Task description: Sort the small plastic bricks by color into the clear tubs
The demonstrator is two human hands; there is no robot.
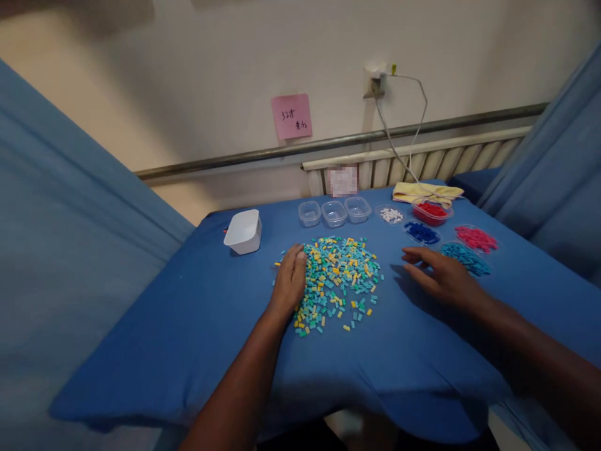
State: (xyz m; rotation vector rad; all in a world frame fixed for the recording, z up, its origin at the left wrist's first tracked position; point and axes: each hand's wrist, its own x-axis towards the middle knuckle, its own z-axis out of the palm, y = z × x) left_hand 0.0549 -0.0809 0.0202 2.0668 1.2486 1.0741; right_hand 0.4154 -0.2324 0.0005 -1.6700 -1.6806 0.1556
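A spread-out pile of small teal, green and yellow rectangular pieces (335, 269) lies on the blue-covered table (211, 326). My left hand (290, 280) rests on edge against the pile's left side, its fingers stretched out and pointing away from me. To the right of the pile, my right hand (439, 272) hovers over the cloth with its fingers extended and nothing in them. Near that hand are a lid of teal pieces (464, 259), a lid of dark blue pieces (421, 232) and a lid of pink pieces (476, 238).
Three clear plastic tubs (334, 214) stand in a row behind the pile. A white tub (244, 232) sits at the back left. White pieces (391, 215), a container of red pieces (431, 212) and a yellow cloth (425, 191) are at the back right. A cable (392, 141) hangs from the wall socket.
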